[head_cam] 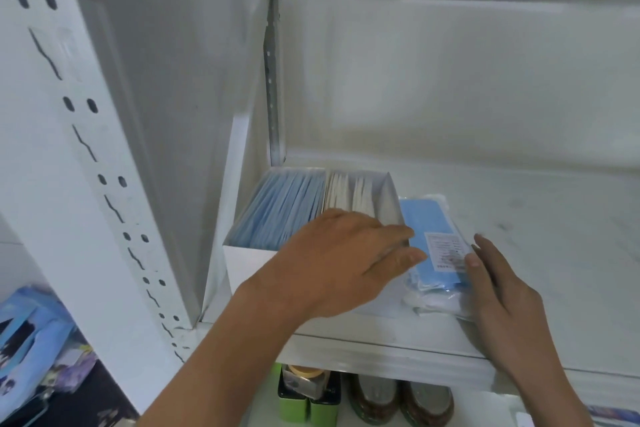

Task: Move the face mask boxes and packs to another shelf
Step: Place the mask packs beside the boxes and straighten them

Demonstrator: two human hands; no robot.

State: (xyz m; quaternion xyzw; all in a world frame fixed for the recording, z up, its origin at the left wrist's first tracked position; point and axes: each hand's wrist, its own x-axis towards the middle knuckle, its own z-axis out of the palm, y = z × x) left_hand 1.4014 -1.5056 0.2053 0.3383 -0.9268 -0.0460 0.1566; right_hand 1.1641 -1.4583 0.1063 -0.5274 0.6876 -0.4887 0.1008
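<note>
A pack [437, 253] of blue masks in clear wrap lies flat on the white shelf [554, 236], its paper label facing up, just right of an open white box [249, 263]; the pack's long side runs front to back, and its near end is crumpled plastic close to the shelf's front edge; the box stands at the shelf's left end against the side wall, and holds blue masks [280, 208] on its left and white masks [349, 192] on its right, all on edge.

The left hand [343, 263] reaches over the box's right front corner, palm down, fingers straight and close together; its fingertips lie on the pack's left edge; the right hand [498, 291] lies along the pack's right side, fingers straight and together, touching the wrap beside the label; neither hand curls round anything.

Below the shelf stand green containers [308, 402] and two brown jars [401, 402] with grey lids; at far left, outside the perforated upright [86, 149], lies a blurred blue heap [27, 340].
</note>
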